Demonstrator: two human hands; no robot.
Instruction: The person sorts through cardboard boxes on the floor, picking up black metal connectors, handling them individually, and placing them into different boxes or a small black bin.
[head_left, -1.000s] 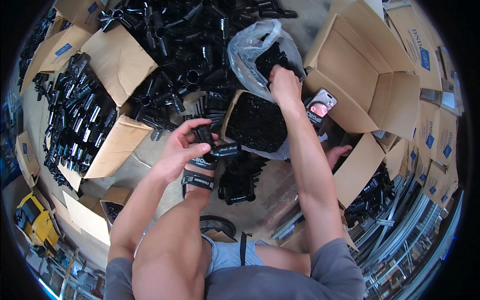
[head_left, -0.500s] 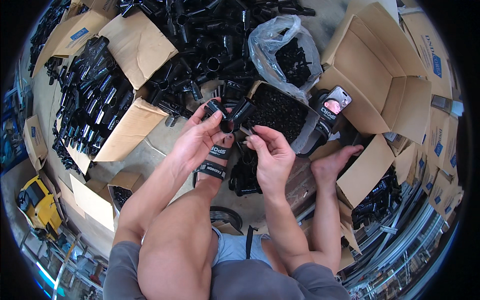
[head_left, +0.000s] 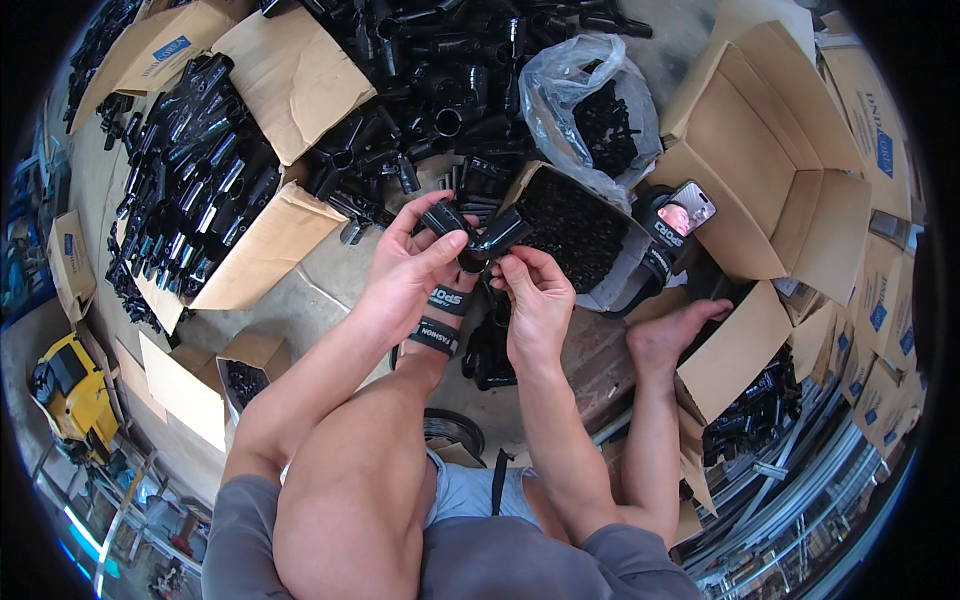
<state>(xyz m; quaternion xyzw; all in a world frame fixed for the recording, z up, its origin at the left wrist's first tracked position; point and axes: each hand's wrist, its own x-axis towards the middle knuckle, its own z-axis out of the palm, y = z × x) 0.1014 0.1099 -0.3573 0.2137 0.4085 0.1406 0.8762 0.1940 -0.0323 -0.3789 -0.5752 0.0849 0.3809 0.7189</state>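
Both forearms (head_left: 318, 392) converge: left hand (head_left: 408, 268) grips black fitting (head_left: 503, 233), right hand (head_left: 537, 298) pinched at edge.

Exposure moderate, fairly even; direction of light unclear. White glints streak the heaped black pipes (head_left: 205, 190) — softer sheen on the held joint (head_left: 506, 230), little blur there. Pale cardboard flap (head_left: 184, 395) at lower left nearly washed out. Small black pieces (head_left: 575, 232) sink dark, detail lost. Fisheye bends metal bars (head_left: 808, 487) at right; corners fall to black.
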